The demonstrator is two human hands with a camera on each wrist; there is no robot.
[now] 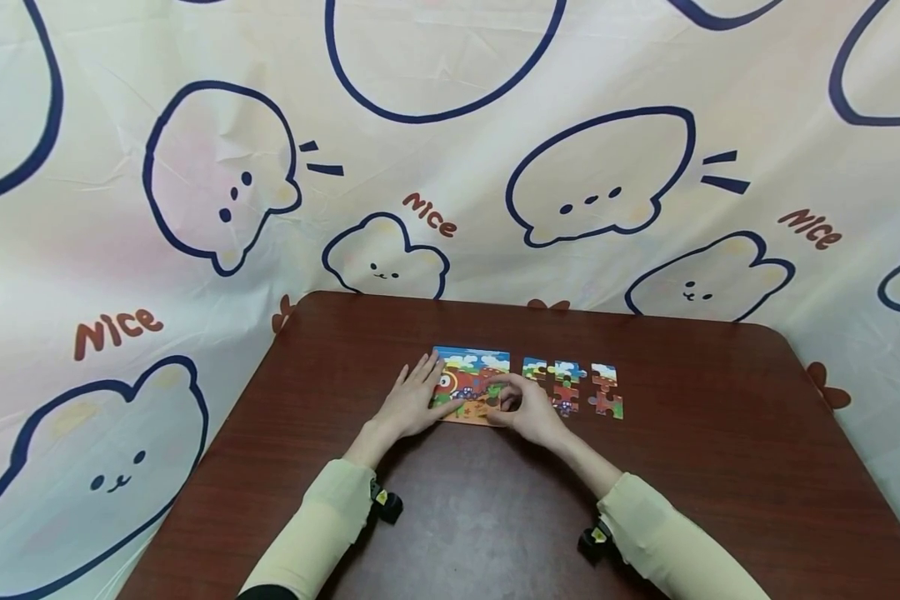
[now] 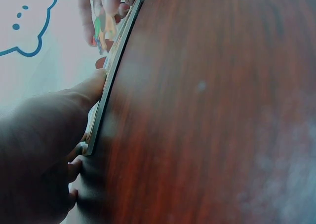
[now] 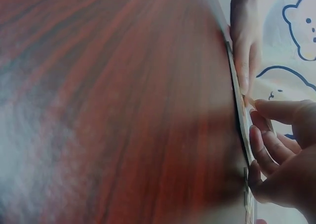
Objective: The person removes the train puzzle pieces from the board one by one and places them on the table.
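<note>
A flat jigsaw puzzle board (image 1: 474, 360) lies on the table, printed with blue sky, clouds and a red figure with a round eye. My left hand (image 1: 408, 400) rests on its left side, fingers extended, the thumb along the lower edge. Above the board's right part, my right hand (image 1: 532, 412) pinches a puzzle piece between thumb and fingers. In the left wrist view that puzzle piece (image 2: 102, 30) shows green and orange and stands tilted over the board. The right hand's fingers hide most of it in the head view.
Right of the board lie several loose pieces: a sky piece (image 1: 534, 365), a middle column of pieces (image 1: 567, 393) and a right column (image 1: 607, 405). Beneath is a dark brown wooden table (image 1: 450, 517). A patterned cloth (image 1: 480, 183) hangs behind the table.
</note>
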